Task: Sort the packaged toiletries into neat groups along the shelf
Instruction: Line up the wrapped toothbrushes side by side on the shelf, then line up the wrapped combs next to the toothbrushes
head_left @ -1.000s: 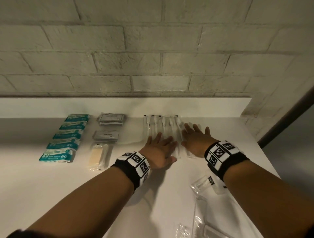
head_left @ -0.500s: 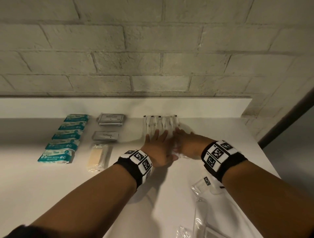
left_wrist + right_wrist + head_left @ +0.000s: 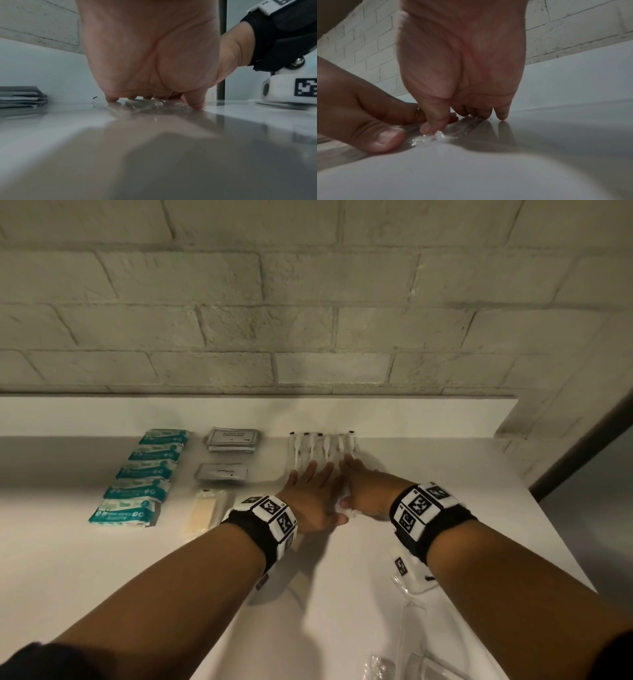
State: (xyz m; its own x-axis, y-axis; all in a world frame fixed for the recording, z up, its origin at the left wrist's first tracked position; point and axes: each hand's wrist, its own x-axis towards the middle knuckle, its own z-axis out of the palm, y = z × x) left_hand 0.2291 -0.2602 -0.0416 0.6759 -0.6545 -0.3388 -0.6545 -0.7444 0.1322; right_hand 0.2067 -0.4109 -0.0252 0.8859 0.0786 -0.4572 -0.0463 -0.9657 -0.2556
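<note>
1. A pale painted brick wall point(image 3: 308, 330) rises behind a white shelf point(image 3: 428, 460), which has a low white upstand at the back.

2. Three groups already lie in rows on the shelf: teal wipe packets point(image 3: 144, 474) at the left, grey sachets point(image 3: 233, 438) next to them with a cream-coloured bar in clear wrap point(image 3: 205, 510) in front, and clear-wrapped toothbrushes point(image 3: 318, 446) against the upstand near the middle.

3. The step in hand, as I judge it, is squaring up the toothbrush row.
   - Press lightly and evenly, since the slick film will probably slide or overlap under a hard push.
   - Bring the edges in from both sides together, heads kept level at the upstand.
   - Leave a clear gap to the grey sachets so the groups read apart.

4. The left hand point(image 3: 310, 496) lies flat, fingers straight and spread, fingertips point(image 3: 112, 99) on the film at the near ends of the packets; it grips nothing.

5. The right hand point(image 3: 364, 487) sits just beside it, touching it, fingers extended to the shelf. Its thumb point(image 3: 433, 125) presses on crinkled wrap; whether it pinches that film I cannot tell, the wrist view being dim.

6. Both forearms reach straight forward, wrists low over the shelf.

7. More clear packets point(image 3: 411, 577) wait unsorted under the right forearm, near the front edge.
</note>
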